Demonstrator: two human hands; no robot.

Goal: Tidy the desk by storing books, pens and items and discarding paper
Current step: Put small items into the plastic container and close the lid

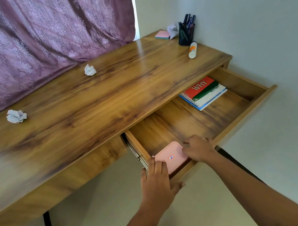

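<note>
flat pink plastic case (170,157) in the open wooden drawer (183,125); left hand (156,179) rests straight-fingered on it, right hand (198,149) curls round its edge; I'd nudge it flat into the corner

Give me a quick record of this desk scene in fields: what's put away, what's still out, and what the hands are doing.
Drawer: open, under the desk's right side
In drawer: stack of books at its right end; pink case at its left end
Left hand: flat fingers resting on the pink case
Right hand: fingers curled at the case's right edge
Still on desk: three paper balls, sticky notes, pen holder, glue stick lying down
</note>
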